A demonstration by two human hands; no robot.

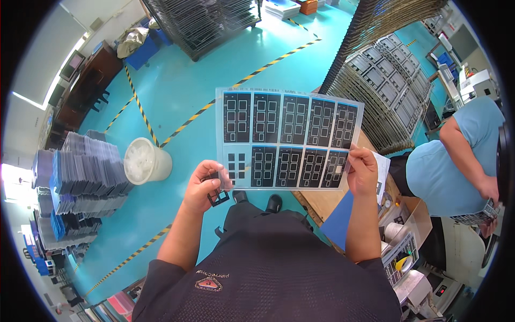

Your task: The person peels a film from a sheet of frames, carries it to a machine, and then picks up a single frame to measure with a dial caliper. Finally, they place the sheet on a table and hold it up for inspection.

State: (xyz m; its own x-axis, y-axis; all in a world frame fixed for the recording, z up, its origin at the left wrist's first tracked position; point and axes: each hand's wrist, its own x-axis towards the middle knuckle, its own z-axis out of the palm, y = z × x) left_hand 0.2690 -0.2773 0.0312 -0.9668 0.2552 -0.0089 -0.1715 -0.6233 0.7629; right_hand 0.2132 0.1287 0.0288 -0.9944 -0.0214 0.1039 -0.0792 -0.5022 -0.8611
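A clear plastic sheet (pixel 291 144) printed with two rows of black panels is held up in front of me. Each panel carries small light square outlines, except the lower-left one, which is see-through with small dark squares. My left hand (pixel 203 187) is closed on the sheet's lower-left corner. Between its fingers there is also a small black piece with square openings (pixel 219 198), hanging just below that corner. At the opposite side my right hand (pixel 362 173) pinches the sheet's lower-right edge between thumb and fingers.
A wooden table (pixel 316 203) stands at right, with a cardboard box (pixel 418 220) beyond it. A co-worker in a blue shirt (pixel 445 172) works there. At left are a white bucket (pixel 147 161) and stacked sheets (pixel 88 166). Wire racks (pixel 386 91) stand at far right.
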